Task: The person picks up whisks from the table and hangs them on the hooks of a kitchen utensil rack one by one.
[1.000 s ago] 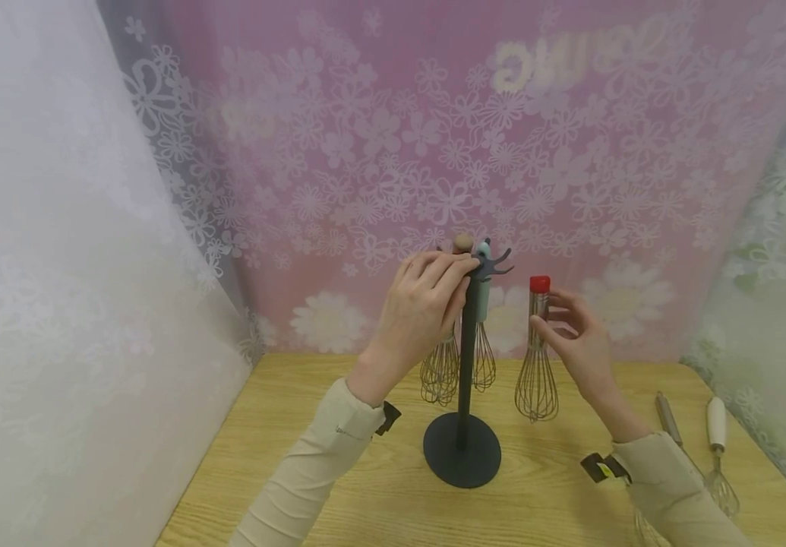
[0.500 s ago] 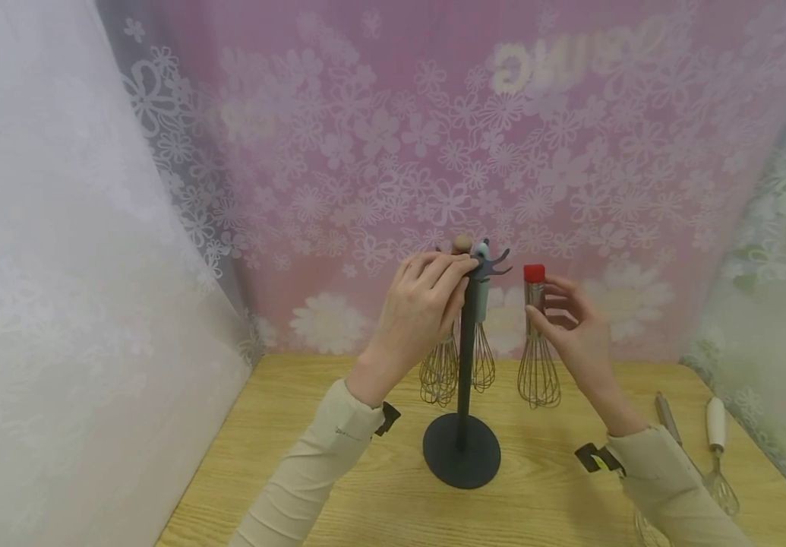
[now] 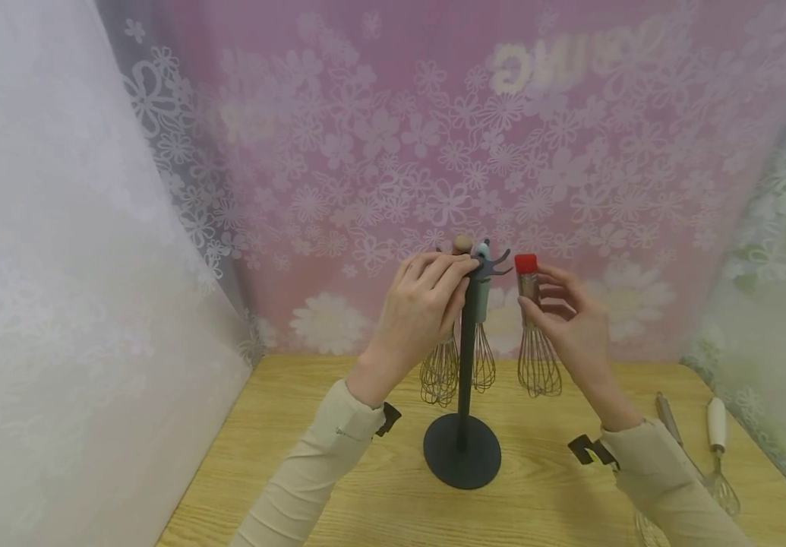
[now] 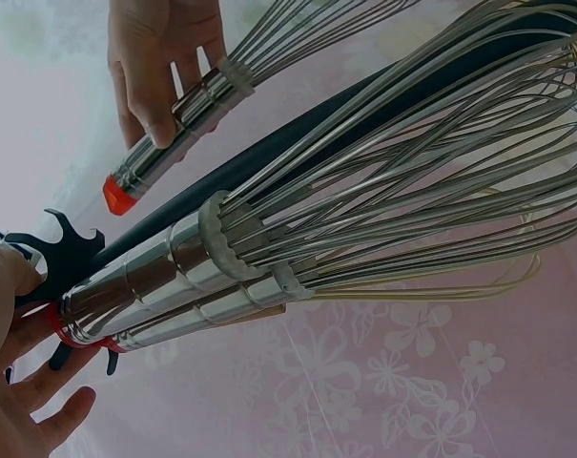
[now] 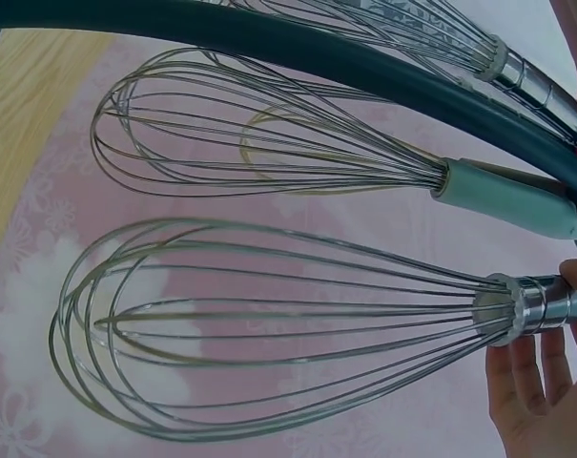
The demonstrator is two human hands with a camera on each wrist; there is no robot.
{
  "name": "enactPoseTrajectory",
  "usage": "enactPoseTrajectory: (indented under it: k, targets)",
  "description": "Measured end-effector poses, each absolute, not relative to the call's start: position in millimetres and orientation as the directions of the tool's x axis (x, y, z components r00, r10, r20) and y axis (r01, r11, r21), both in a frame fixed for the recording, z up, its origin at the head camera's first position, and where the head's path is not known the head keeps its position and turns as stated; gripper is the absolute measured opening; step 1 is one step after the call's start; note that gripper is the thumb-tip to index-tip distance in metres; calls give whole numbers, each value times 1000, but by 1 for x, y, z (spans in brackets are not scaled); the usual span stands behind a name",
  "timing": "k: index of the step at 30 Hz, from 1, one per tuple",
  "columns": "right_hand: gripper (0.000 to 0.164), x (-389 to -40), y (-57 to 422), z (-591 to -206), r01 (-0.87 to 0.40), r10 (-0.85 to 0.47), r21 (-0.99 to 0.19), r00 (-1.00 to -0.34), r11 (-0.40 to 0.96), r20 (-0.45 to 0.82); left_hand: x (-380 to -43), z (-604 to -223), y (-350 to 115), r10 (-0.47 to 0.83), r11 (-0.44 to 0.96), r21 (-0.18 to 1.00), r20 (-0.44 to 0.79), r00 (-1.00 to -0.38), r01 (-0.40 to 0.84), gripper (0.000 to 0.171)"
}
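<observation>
In the head view, my left hand (image 3: 427,292) holds the hooked top of a black stand (image 3: 465,365). My right hand (image 3: 580,323) grips the steel handle of a red-capped balloon whisk (image 3: 539,365) just right of the hooks, wires down, apart from the stand. A mint-handled whisk (image 5: 503,198) hangs on the stand, seen in the right wrist view. By my left fingers, the left wrist view shows steel-handled whisks (image 4: 145,277) with red ends hanging together. A bare hook (image 4: 64,243) points toward the held whisk. A wooden handle end (image 3: 462,245) shows behind my left hand.
A white-handled whisk (image 3: 716,425) and a grey-handled utensil (image 3: 667,418) lie at the table's right, partly behind my right sleeve. The stand's round base (image 3: 462,463) rests on the wooden table (image 3: 283,425). A pink flowered curtain (image 3: 393,152) closes off the back.
My right hand has raised the red-capped whisk and brought its handle left, closer to the hooks; the whisk now tilts slightly. My left hand has stayed on the stand's top.
</observation>
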State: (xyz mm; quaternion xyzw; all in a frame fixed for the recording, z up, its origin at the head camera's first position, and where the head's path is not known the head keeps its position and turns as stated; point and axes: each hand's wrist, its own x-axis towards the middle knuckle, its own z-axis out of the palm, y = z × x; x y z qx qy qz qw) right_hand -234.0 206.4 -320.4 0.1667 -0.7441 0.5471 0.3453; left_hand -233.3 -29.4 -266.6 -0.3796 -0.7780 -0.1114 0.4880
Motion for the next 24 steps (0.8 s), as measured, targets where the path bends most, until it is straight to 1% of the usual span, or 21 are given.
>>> enactPoseTrajectory:
  k: [8,15,20,24]
  targets:
    - [52,-235,202,-312,-656,123,-650,-661,384,740,-234,-267,-29,481,685,-196,845,-234,702,26]
    - [55,-239,201,-306,-699,95,-559,-584,445,806,-233,-266,-30,482,687,-201,845,-232,698,26]
    - [53,-239,199,-302,-711,89,-521,-550,472,831,-233,-266,-30,482,686,-202,846,-229,699,26]
    - [53,-240,199,-301,-721,76,-474,-510,506,857,-233,-266,-29,481,686,-202,846,-228,699,26]
